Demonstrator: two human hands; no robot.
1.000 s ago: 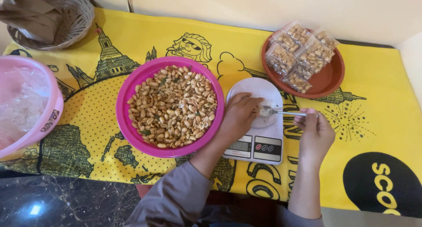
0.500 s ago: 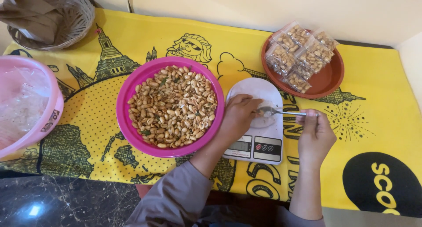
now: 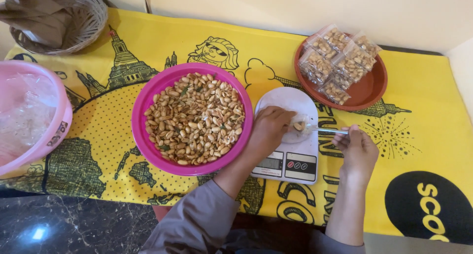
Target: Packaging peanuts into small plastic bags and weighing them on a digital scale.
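Observation:
A magenta bowl (image 3: 148,101) full of roasted peanuts sits in the middle of the yellow printed cloth. To its right stands a white kitchen scale (image 3: 290,158). My left hand (image 3: 268,128) rests on the scale's platform, gripping a small clear plastic bag (image 3: 299,124) with a few peanuts in it. My right hand (image 3: 357,148) holds a metal spoon (image 3: 325,130) by the handle, its tip at the bag's mouth.
A brown plate (image 3: 367,89) with several filled peanut bags stands at the back right. A pink bowl (image 3: 61,131) with clear plastic is at the left edge, a wicker basket (image 3: 91,17) at the back left. A dark marble counter edge runs below.
The spoon tip has stayed at the bag while my right hand shifted slightly. My left hand keeps its place on the scale.

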